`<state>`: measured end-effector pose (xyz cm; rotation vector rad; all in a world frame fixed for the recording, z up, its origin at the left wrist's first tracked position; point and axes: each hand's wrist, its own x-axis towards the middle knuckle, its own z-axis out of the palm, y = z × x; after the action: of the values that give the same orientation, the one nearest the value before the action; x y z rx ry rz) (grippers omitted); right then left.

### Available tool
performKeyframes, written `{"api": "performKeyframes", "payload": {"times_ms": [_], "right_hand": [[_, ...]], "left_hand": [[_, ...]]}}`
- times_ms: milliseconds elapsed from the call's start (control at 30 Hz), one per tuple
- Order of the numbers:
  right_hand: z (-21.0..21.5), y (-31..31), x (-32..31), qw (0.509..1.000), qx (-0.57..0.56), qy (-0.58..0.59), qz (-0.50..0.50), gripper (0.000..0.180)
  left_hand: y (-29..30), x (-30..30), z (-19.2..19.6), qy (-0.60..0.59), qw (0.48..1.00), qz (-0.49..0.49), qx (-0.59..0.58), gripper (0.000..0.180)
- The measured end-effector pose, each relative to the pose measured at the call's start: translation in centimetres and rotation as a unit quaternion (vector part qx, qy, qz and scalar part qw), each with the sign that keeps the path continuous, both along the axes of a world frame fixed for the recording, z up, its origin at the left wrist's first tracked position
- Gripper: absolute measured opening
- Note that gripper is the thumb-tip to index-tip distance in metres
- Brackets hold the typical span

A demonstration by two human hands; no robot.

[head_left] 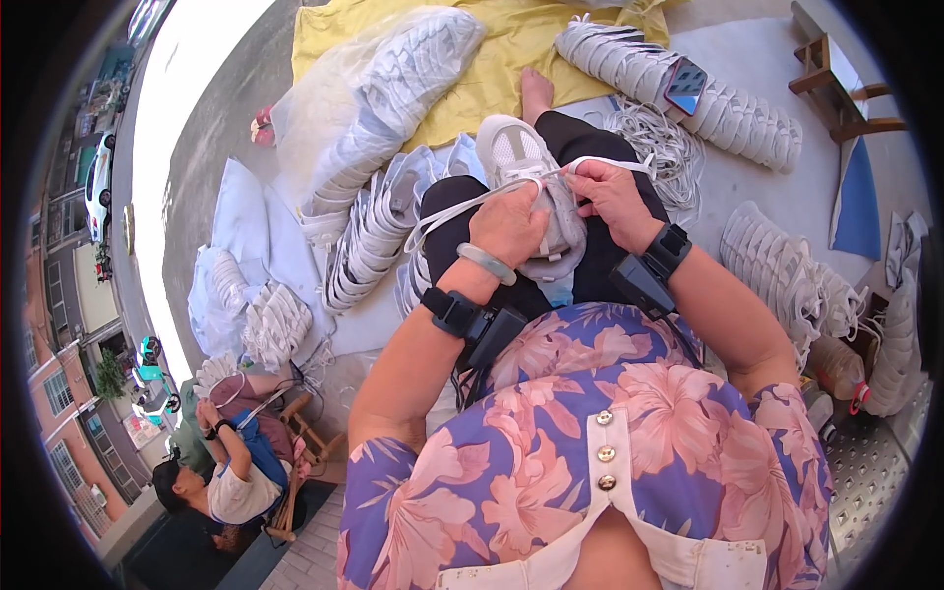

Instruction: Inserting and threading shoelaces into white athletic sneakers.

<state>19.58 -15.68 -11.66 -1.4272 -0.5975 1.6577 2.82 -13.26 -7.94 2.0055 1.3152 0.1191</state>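
Across my lap lies a pale grey and white shoe upper (513,147), its toe pointing away from me. A white shoelace (454,209) runs through it, with long ends hanging out to both sides. My left hand (509,224) is closed on the lace at the left edge of the upper, the back of the hand hiding part of it. Over the right edge, my right hand (612,200) pinches the lace between thumb and fingers. Each wrist wears a black strap with a small box.
Stacks of nested shoe uppers lie left (369,246), far right (728,113) and right (772,261). A phone (685,87) rests on the far right stack. Loose laces (659,157) lie beside my knee. A wooden stool (836,84) stands far right; another person (246,472) sits lower left.
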Motion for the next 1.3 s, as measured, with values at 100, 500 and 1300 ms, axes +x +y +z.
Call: {"api": "performKeyframes", "payload": {"times_ms": [100,500,1300], "right_hand": [[-1.3,1.0,-0.5,0.997,0.032,-0.016,-0.061,0.009],[-3.1,1.2,-1.3,0.983,0.142,-0.057,-0.097,0.002],[-3.0,1.0,-1.7,0.899,0.288,-0.331,-0.010,0.010]], "left_hand": [[0.8,0.4,-0.3,0.031,0.999,0.011,0.004,0.041],[0.9,0.5,0.1,0.047,0.998,0.020,-0.032,0.045],[0.7,-3.2,-0.3,-0.279,0.898,0.148,-0.307,0.027]]}}
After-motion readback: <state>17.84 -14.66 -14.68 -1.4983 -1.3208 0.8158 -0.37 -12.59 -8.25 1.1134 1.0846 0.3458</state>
